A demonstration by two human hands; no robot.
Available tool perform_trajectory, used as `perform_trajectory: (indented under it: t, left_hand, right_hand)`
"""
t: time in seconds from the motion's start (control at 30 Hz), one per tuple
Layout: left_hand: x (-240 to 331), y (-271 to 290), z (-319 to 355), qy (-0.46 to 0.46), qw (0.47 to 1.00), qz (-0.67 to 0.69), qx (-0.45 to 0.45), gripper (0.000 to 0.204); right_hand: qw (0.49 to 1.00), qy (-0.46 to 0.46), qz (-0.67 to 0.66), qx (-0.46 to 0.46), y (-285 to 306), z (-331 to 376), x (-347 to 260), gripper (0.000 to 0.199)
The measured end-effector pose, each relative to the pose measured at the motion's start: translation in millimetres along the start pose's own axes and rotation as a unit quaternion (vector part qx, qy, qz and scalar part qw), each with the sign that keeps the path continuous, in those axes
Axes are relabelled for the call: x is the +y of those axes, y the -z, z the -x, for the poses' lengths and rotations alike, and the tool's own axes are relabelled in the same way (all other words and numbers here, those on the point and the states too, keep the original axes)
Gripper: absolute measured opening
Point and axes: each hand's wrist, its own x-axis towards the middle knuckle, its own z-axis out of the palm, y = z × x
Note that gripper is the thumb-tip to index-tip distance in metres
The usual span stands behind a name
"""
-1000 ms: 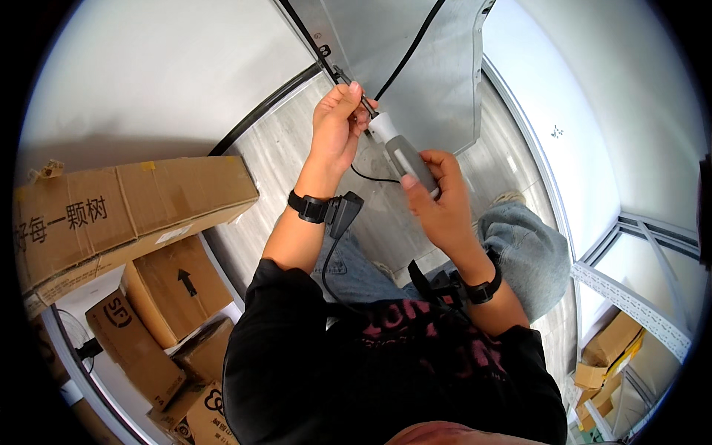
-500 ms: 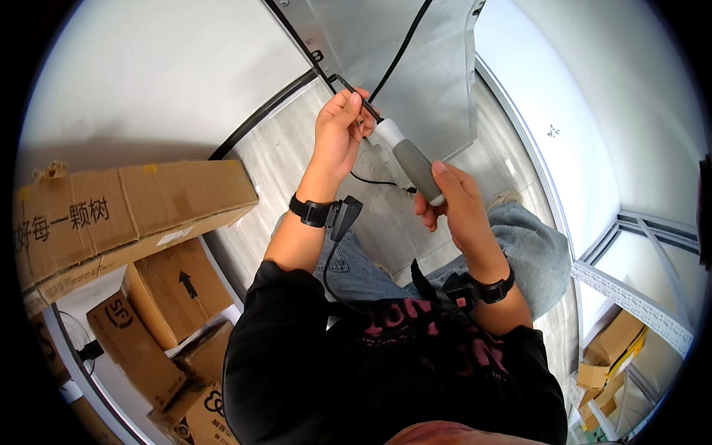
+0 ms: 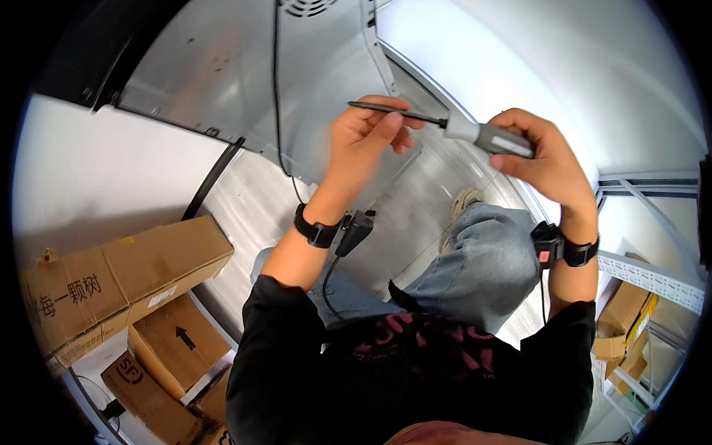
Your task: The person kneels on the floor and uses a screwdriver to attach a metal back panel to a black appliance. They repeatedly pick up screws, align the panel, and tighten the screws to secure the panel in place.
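Observation:
A screwdriver with a grey and white handle point(image 3: 478, 135) and a dark shaft is held nearly level in front of the metal panel, its tip pointing left. My right hand point(image 3: 545, 156) is closed around the rear of the handle. Thumb and fingers of my left hand point(image 3: 367, 137) pinch the shaft near its tip. Beyond both hands stands a large grey metal panel point(image 3: 222, 70) with small holes along its edge and a slotted vent at the top. The screwdriver is apart from it. A black cable point(image 3: 277, 96) hangs down in front of the panel.
At the left lie a long cardboard box point(image 3: 148, 274) and several smaller cartons point(image 3: 182, 345). A white metal shelf frame point(image 3: 653, 280) with more cartons point(image 3: 623, 311) stands at the right. Pale wood-look flooring point(image 3: 256, 189) runs beneath the panel.
The screwdriver has come away from the panel's edge and swung from steep to nearly level. Both hands moved with it toward the right, and the view has turned, showing more of the panel.

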Motion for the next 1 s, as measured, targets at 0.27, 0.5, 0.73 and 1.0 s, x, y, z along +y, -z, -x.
perform_trajectory:
  t: [0.27,0.5,0.73,1.0]
  left_hand:
    - [-140,-44,-112,0.066,0.971,-0.209,-0.098,0.017]
    - [-299,-70,-175,0.105,0.899,-0.408,-0.118,0.016]
    - [-395,-114,-182,0.078,0.859,-0.489,-0.129,0.023]
    - [-420,-126,-183,-0.002,0.82,-0.565,-0.095,0.014]
  right_hand:
    - [0.975,-0.092,-0.138,0.151,82,-14,192,0.024]
    - [0.885,-0.136,-0.281,0.345,82,-11,349,0.029]
    - [0.846,-0.196,-0.365,0.336,59,-4,410,0.026]
    - [0.839,-0.236,-0.383,0.307,44,4,440,0.028]
